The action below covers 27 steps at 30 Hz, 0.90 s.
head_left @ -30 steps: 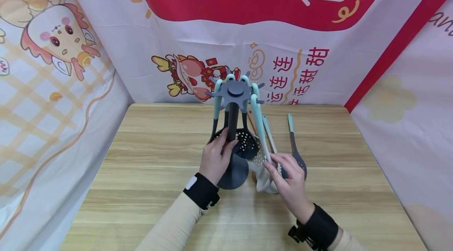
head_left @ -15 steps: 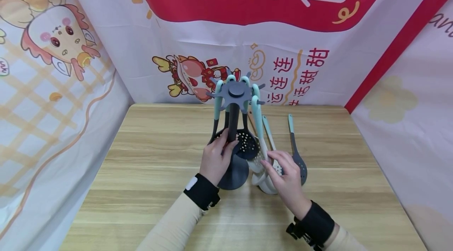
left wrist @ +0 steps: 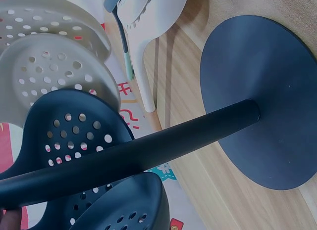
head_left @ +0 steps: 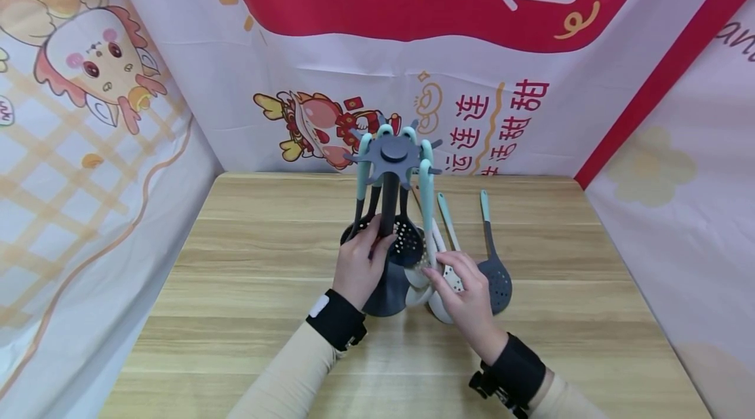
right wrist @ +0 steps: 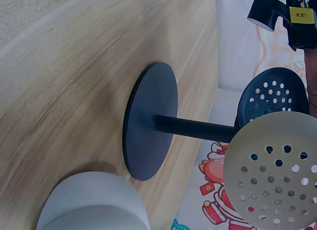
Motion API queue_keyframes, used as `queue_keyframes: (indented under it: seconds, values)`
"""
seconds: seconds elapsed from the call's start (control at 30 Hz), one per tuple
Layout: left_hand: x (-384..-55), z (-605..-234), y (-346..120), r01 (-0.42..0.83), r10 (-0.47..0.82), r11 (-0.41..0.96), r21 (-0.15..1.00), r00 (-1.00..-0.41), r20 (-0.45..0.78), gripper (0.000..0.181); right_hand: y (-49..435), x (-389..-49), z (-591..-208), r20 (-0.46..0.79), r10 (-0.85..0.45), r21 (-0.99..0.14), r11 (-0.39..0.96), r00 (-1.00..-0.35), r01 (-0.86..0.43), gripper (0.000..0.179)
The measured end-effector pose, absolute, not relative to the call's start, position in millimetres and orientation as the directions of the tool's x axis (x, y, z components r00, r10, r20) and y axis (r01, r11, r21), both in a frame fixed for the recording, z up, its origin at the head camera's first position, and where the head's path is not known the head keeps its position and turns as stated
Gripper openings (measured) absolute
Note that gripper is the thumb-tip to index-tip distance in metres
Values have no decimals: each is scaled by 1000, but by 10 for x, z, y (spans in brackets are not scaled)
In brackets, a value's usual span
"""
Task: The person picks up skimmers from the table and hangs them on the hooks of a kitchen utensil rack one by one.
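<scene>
A dark utensil stand (head_left: 394, 151) with a hooked top rises from a round base (left wrist: 257, 101). My left hand (head_left: 361, 263) grips its pole, thumb and fingers round it. Dark perforated skimmers (left wrist: 74, 136) and pale perforated skimmers (right wrist: 272, 173) hang from the hooks by mint handle ends. On the stand's right side my right hand (head_left: 466, 284) pinches the white lower handle of a hanging pale skimmer, whose mint handle (head_left: 426, 189) stays at the hook. Its bowl is partly hidden by the hand and its neighbours in the head view.
On the wooden table (head_left: 248, 275), right of the stand, lie a dark slotted utensil (head_left: 497, 281) and a white one with a mint handle (head_left: 445, 209). A brown handle end (head_left: 417, 195) shows behind the stand. Printed cloth (head_left: 206, 65) borders the back and sides.
My right hand has moved left toward the pole with the pinched skimmer, whose handle now hangs steeper. The dark skimmers have swung slightly left. My left hand and the stand stay put.
</scene>
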<state>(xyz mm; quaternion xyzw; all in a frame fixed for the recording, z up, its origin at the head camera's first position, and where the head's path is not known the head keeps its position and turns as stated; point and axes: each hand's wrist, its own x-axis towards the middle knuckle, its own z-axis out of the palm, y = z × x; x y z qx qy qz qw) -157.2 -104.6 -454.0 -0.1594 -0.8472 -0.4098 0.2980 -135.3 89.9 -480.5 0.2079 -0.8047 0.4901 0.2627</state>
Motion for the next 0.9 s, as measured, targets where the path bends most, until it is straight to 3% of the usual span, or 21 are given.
queue_keyframes:
  seconds: [0.47,0.9]
  values:
    - [-1566,-4531,-1033,528,22,616,585,-754,657,27,869,-1289,-4739,582,-82,-728,390,-809,-564,28]
    - [-1567,-4542,-1035,529,19,617,583,-750,661,27,883,-1272,-4720,610,-71,-718,371,-789,-589,32]
